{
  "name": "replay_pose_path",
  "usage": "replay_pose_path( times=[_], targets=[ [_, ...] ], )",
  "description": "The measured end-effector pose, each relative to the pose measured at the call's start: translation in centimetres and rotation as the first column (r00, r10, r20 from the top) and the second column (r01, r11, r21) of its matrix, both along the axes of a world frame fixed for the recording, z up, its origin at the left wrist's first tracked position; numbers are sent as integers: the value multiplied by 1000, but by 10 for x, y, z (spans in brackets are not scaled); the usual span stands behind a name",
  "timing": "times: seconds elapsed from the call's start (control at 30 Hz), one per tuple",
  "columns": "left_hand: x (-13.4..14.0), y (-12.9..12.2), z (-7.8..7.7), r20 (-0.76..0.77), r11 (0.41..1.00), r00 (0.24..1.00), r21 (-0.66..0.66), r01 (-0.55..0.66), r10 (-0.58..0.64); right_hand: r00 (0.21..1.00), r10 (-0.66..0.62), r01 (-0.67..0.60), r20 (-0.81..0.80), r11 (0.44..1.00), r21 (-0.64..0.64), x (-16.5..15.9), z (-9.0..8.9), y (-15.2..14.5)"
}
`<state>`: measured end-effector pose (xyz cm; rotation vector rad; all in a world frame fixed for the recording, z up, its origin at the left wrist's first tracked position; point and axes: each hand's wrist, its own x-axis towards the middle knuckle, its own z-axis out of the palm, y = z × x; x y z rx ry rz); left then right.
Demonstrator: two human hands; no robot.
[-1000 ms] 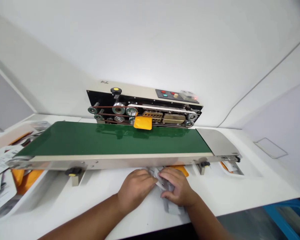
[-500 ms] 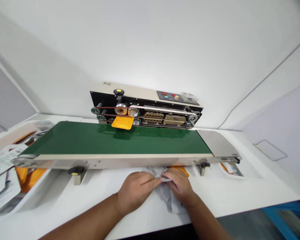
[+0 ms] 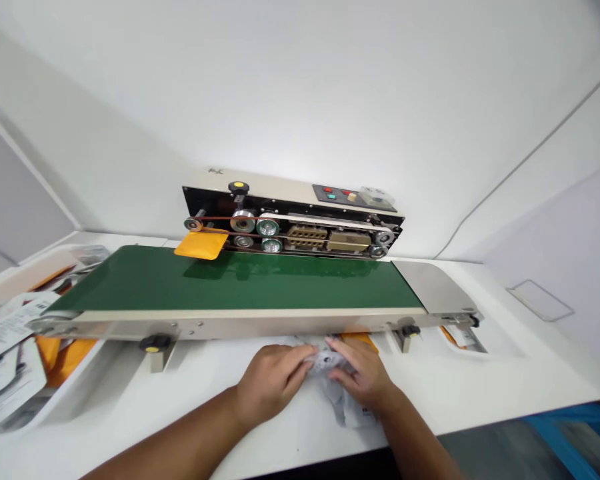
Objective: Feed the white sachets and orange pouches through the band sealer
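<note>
In front of the conveyor, my left hand (image 3: 273,379) pinches the left side of a crinkled grey-white plastic pouch (image 3: 326,361) between thumb and fingers. My right hand (image 3: 366,375) grips the same pouch from the right, fingers over its top and thumb below. A small dark round mark shows on the pouch between my fingertips. Under my right hand lies more greyish plastic packaging (image 3: 347,408), partly hidden. An orange pouch (image 3: 363,340) pokes out behind that hand, below the conveyor's edge.
A band sealing machine (image 3: 295,220) stands behind a green conveyor belt (image 3: 280,283). Another orange pouch (image 3: 200,245) hangs from its rollers at the left. A white bin (image 3: 75,393) of labelled and orange packets is at left; a second bin (image 3: 473,341) sits under the right end.
The orange pouch in the sealing machine has travelled left along the rollers. Between my hands, the pouch has turned so more of its surface shows, and my fingers have shifted apart slightly.
</note>
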<state>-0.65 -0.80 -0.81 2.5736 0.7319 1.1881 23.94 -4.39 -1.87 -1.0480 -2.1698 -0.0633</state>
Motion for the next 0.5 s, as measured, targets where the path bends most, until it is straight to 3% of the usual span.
replay_pose_path(
  times=[0.1,0.23,0.33,0.37,0.4,0.43,0.5],
  targets=[
    [-1,1,0,15,997,999,-72,-39,41,1000,-7,10,27,995,-101,6,17,-2],
    [0,0,0,-20,993,999,-108,44,-46,999,45,-37,13,926,-375,26,64,1],
    [0,-1,1,-29,987,996,-137,83,-87,986,-113,32,-119,845,-533,58,100,14],
    [0,-2,1,-33,986,996,-148,79,-84,943,-237,83,-233,847,-525,71,109,21],
    [0,-2,2,-39,985,996,-156,73,-80,849,-367,153,-379,859,-489,84,116,29],
    [0,-2,2,-45,985,996,-158,70,-78,705,-461,234,-539,869,-436,96,122,39],
    [0,-3,3,-55,986,995,-151,75,-84,392,-489,359,-779,861,-360,116,129,58]
  ],
)
